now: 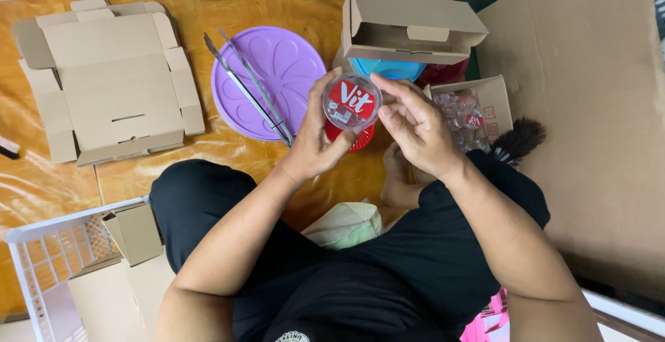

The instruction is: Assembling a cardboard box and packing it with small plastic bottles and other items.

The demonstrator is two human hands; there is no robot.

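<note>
Bright, even daylight, soft shadows, mild glare on the glossy orange floor covering (pixel 277 165), focus sharp throughout.

Small clear plastic cup (pixel 351 101), red-and-white sealed lid facing up, tilted, held above the purple round lid's (pixel 271 79) right edge.

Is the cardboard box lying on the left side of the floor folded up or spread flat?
Spread flat: the cardboard box lies unfolded, all flaps splayed outward on the floor.
</note>
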